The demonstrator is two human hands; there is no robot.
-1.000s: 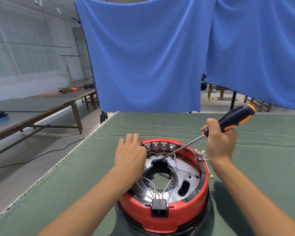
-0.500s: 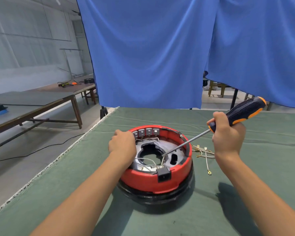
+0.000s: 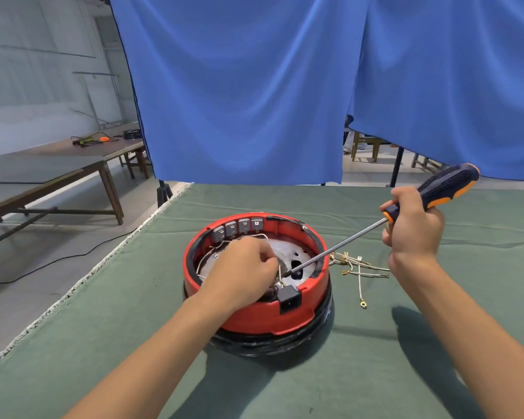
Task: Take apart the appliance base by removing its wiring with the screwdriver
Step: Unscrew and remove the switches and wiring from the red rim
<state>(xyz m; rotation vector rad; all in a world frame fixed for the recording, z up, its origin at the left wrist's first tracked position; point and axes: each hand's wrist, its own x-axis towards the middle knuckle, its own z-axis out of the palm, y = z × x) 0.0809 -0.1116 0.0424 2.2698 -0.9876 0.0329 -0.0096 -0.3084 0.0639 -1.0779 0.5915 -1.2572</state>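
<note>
A round red and black appliance base (image 3: 254,316) sits open side up on the green cloth. Its metal plate, grey terminal blocks (image 3: 238,226) and white wires show inside. My left hand (image 3: 242,270) reaches into the base with fingers curled and pinches a white wire (image 3: 280,272) near the black socket (image 3: 289,296). My right hand (image 3: 412,228) grips the black and orange screwdriver (image 3: 445,186) by its handle. The shaft slants down left over the rim, its tip close to my left fingers. What the tip touches is hidden.
A small heap of loose white wires with brass terminals (image 3: 357,267) lies on the cloth (image 3: 133,313) just right of the base. Blue curtains (image 3: 254,86) hang behind the table's far edge. The table's left edge (image 3: 82,282) drops to the floor, with wooden tables (image 3: 58,164) beyond.
My left hand has moved from the base's left rim into its middle and taken hold of a wire. The screwdriver tip stays inside the base. The view has pulled back.
</note>
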